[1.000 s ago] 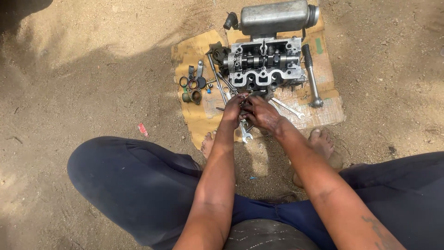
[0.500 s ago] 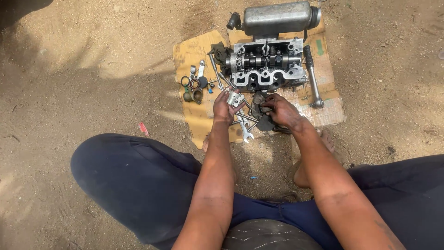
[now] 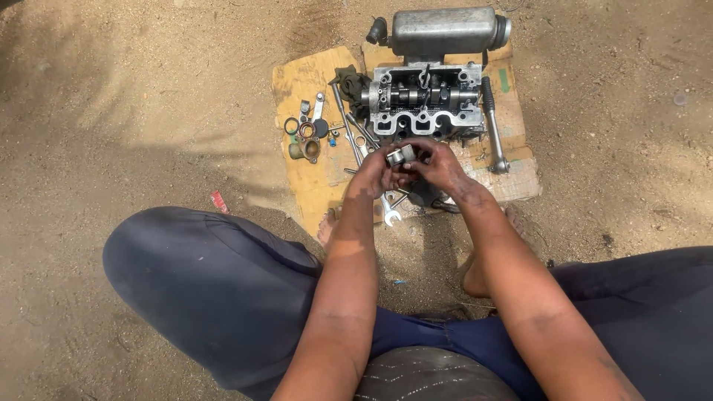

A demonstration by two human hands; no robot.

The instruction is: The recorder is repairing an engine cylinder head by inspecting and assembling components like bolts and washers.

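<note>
Sandy ground, cardboard (image 3: pixel 312 186): a small part (image 3: pixel 399 155) is gripped between left hand (image 3: pixel 375 172) and right hand (image 3: pixel 438 165); best kept level, just short of the engine head (image 3: pixel 423 104).

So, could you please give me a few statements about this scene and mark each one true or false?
1. Both hands hold a small metal part between them. True.
2. The cylinder head lies on bare sand. False: it sits on cardboard.
3. A ratchet lies right of the cylinder head. True.
4. The rings and small parts lie right of the head. False: they lie to its left.
5. The left hand rests on the knee. False: it is raised at the part, meeting the right hand.
6. A wrench lies on the cardboard below the hands. True.
</note>
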